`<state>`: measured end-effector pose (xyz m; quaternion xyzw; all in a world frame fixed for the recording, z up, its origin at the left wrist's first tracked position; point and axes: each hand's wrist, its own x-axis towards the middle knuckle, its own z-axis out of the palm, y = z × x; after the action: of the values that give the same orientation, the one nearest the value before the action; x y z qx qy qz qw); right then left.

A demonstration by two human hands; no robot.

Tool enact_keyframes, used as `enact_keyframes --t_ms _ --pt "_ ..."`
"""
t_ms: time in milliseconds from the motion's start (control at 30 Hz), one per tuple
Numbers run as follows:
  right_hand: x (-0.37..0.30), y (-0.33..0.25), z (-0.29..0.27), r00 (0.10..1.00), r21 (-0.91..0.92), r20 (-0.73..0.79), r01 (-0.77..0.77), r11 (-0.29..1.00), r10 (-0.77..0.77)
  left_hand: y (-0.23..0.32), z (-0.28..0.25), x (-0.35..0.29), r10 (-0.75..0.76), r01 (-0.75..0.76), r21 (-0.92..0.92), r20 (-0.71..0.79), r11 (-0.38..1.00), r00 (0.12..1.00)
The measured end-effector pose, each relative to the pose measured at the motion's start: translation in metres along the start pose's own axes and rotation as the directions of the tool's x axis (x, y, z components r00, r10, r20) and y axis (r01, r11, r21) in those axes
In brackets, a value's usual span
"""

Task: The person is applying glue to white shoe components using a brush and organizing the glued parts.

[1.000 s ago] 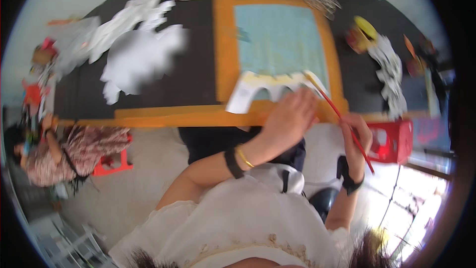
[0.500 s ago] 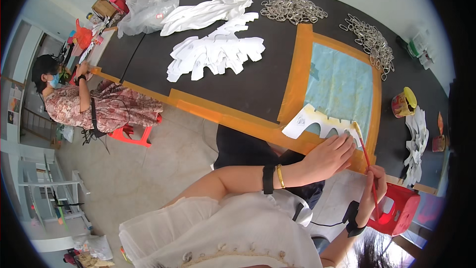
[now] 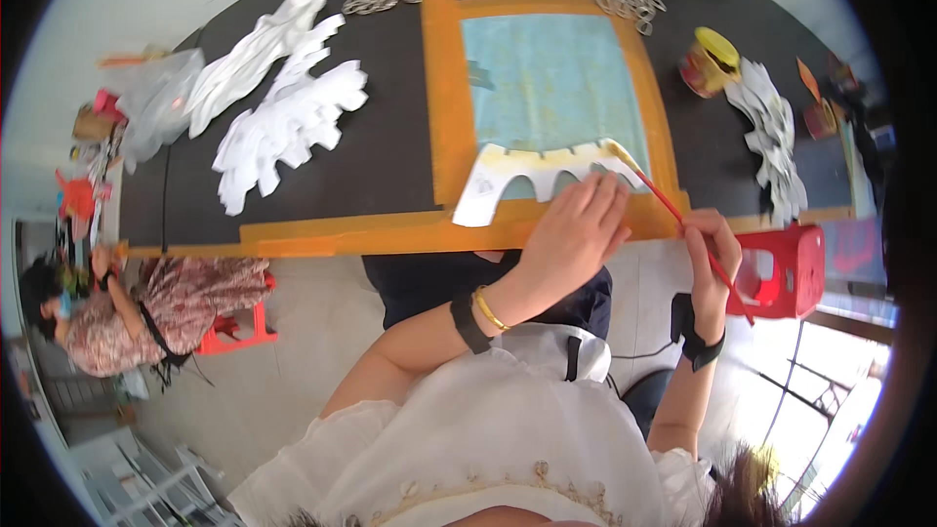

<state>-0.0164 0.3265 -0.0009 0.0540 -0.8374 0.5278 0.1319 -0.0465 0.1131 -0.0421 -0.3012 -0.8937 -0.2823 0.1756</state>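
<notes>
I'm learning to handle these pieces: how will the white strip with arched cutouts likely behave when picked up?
The white strip is probably light and bendable, since it looks thin and sheet-like. Its upper band, narrow over the cutouts, may flex first. Its yellowish edge, by the brush, might feel tacky.

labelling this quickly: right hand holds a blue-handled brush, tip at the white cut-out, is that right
The brush handle is red, not blue, as the head view shows. The right hand does hold it, tip at the white cut-out.
</notes>
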Motion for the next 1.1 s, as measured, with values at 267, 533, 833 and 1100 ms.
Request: enact_keyframes --t_ms 267,533,833,1100 --pt "0.004 0.002 0.008 0.999 0.07 0.029 0.037 0.997 -0.039 0.0 -0.001 0.003 0.035 -0.035 0.045 -0.004 0.998 0.999" --pt "0.002 0.002 0.0 1.0 0.107 0.016 0.002 0.994 -0.004 0.001 -0.001 0.002 0.024 -0.025 0.06 0.007 0.998 1.0" --pt "0.004 -0.004 0.01 1.0 0.079 0.02 0.018 0.997 -0.019 0.003 -0.003 0.003 0.024 -0.024 0.035 -0.012 0.999 1.0" --pt "-0.001 0.001 0.005 0.999 0.108 0.003 -0.034 0.994 0.034 -0.007 -0.023 -0.01 0.003 -0.01 -0.175 -0.043 0.985 0.999"
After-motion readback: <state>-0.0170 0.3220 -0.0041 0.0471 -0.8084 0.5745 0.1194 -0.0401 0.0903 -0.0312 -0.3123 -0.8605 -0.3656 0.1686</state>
